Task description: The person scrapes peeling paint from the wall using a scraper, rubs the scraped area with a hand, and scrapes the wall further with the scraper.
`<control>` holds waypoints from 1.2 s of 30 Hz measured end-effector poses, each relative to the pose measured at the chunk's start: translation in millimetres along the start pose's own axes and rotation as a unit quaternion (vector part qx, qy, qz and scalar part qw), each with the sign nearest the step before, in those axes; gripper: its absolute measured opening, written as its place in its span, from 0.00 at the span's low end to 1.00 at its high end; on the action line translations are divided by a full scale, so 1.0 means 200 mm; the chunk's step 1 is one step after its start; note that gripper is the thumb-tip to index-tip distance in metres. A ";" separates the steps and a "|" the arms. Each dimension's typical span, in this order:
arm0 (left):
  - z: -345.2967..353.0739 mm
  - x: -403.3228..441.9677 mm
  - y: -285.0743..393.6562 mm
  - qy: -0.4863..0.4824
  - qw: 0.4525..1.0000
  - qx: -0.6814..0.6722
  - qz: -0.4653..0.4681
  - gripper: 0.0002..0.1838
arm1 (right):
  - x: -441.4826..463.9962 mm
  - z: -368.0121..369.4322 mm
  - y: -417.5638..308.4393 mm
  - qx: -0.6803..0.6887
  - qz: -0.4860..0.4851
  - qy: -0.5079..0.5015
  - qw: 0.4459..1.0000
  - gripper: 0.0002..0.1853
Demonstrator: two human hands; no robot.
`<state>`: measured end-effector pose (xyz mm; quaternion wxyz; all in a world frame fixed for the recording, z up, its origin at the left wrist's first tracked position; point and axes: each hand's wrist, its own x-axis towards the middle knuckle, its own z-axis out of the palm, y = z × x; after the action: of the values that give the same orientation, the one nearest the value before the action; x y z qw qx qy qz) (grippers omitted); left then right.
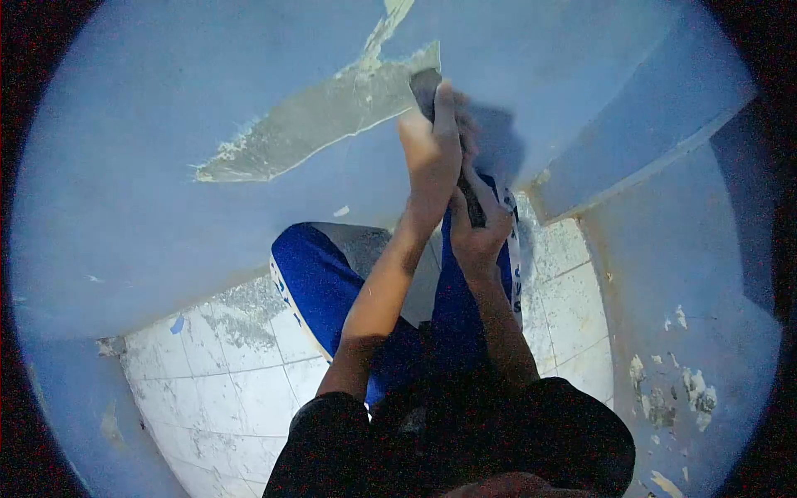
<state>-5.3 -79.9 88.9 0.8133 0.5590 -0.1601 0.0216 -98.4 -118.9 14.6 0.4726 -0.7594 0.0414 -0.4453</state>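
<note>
My left hand (433,158) is closed round the upper part of a dark flat-bladed scraper (425,90), its thumb lying along the blade. Lower down, my right hand (483,239) wraps the dark handle end of the same scraper. The blade's tip is at the right end of a long grey bare patch (315,124) in the blue painted wall (166,108). Ragged pale paint edges border this patch. The fingers on the far side of both hands are partly hidden.
My bent knees in blue trousers (320,266) are close to the wall. White tiles (249,398) with grey dust and a blue paint flake (177,324) cover the floor. A blue ledge (647,174) juts out at right, above a side wall with peeling spots (697,394).
</note>
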 end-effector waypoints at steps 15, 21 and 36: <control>0.07 0.01 0.01 0.040 0.998 -0.052 0.025 0.22 | 0.08 -0.09 0.01 -0.037 -0.030 -0.025 0.999 0.16; 0.08 -0.02 0.01 0.051 0.997 -0.059 -0.023 0.22 | 0.05 -0.15 0.04 -0.086 -0.019 -0.065 0.994 0.15; 0.12 -0.03 -0.03 0.091 0.990 -0.093 -0.048 0.20 | 0.09 -0.19 0.13 -0.147 -0.076 -0.054 0.985 0.15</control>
<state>-14.8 -103.3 89.9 0.8729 0.4838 -0.0602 0.0184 -106.0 -168.2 13.3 0.3223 -0.8445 0.0232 -0.4272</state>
